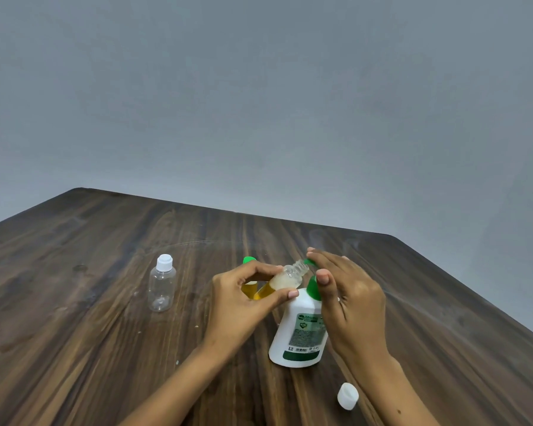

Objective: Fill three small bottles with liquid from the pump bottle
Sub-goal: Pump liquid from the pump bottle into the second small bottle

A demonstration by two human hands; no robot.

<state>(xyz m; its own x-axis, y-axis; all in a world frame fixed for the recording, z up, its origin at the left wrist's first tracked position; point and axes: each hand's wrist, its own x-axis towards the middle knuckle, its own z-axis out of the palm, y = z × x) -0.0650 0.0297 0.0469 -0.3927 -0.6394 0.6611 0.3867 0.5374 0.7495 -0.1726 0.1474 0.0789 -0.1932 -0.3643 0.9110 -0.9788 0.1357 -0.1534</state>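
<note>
— Since we start nearest the camera, what lies closest on the table (74,333)?

— A small white cap (347,396), ribbed plastic, lying on its side on the dark wood-grain surface, just right of the right forearm.

— And beyond it?

— The pump bottle (300,330) stands upright on the table: white, opaque plastic with rounded shoulders, a printed label with a green band at the bottom, and a green collar and pump head on top.

— What are the hands doing?

— The right hand (348,290) rests over the pump head, fingers straight and close together on top of it, thumb hanging down beside the green collar. The left hand (243,298) pinches a small uncapped bottle (285,281) between thumb and fingers, holding it tilted so its threaded open neck points at the green spout, touching or almost touching it.

— How does that bottle look?

— Clear plastic, round-bodied, with yellow-amber liquid in its lower part and pale foam above it.

— Anything behind the hand?

— A second small bottle (249,282), holding yellow liquid and wearing a green cap, mostly hidden by the left hand's fingers.

— And further left?

— A third small bottle (162,284), clear and seemingly without liquid, upright with a white ribbed cap, well apart from the others. Past the table's far edge is a plain grey wall (259,87).
</note>
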